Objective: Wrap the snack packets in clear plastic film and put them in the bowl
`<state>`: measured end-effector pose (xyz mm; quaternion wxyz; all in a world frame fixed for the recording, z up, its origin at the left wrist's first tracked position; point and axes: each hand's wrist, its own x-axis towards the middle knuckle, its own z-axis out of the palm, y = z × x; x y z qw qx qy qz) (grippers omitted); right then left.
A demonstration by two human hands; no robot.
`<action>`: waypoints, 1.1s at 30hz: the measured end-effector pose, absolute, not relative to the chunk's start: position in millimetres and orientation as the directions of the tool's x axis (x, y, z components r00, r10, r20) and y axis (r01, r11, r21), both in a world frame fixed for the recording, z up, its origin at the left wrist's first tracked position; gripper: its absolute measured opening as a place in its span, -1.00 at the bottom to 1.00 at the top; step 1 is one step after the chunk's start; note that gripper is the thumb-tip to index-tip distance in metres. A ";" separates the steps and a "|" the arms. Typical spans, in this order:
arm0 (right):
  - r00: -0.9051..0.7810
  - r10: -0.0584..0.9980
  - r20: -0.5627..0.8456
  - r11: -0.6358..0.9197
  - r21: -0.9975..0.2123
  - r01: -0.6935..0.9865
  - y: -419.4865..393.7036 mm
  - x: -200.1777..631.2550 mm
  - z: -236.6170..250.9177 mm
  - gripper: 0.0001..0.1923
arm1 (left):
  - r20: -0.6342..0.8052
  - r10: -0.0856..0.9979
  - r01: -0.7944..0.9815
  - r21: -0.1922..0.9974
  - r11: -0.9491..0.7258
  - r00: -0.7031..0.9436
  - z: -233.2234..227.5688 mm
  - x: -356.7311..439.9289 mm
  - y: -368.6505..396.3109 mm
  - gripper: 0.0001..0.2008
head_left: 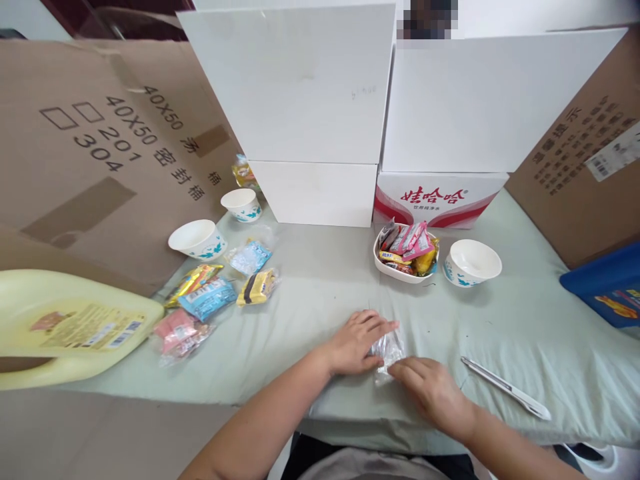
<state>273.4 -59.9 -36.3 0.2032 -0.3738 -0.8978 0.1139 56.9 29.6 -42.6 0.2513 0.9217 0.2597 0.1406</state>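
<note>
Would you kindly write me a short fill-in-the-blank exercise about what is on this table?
1. Both hands rest on a small clear ____ packet.
2. The bowl holding snack packets stands ____ of the empty bowl.
3. The white tool lies nearest the ____ hand.
4. The big jug is ____ in colour.

Missing words: plastic; left; right; yellow

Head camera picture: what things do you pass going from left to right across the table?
Yellow jug → pink snack packets → blue packet → left hand → clear wrapper → right hand → empty paper bowl → white tool → blue box.
</note>
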 end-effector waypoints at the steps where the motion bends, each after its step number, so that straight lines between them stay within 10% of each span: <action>1: -0.622 0.739 0.258 0.671 -0.360 0.648 -50.4 272.3 -34.5 -0.71 | 0.143 0.556 0.392 0.568 -0.723 0.819 -44.3 56.2 30.3 -0.16; 16: -0.326 0.929 0.176 0.368 -0.350 0.861 -1.0 254.2 -48.6 -0.86 | 0.212 0.606 0.345 0.660 -0.667 0.767 -46.5 53.0 33.9 -0.11; 25: -0.318 0.917 0.243 0.385 -0.318 0.866 -2.2 252.4 -58.4 -0.82 | 0.228 0.685 0.340 0.734 -0.588 0.692 -43.8 56.0 32.3 -0.51; 33: -0.322 0.910 0.262 0.387 -0.259 0.885 -2.5 247.8 -58.8 -0.87 | 0.470 0.743 0.514 0.537 -0.669 0.477 -50.7 59.7 30.1 -0.76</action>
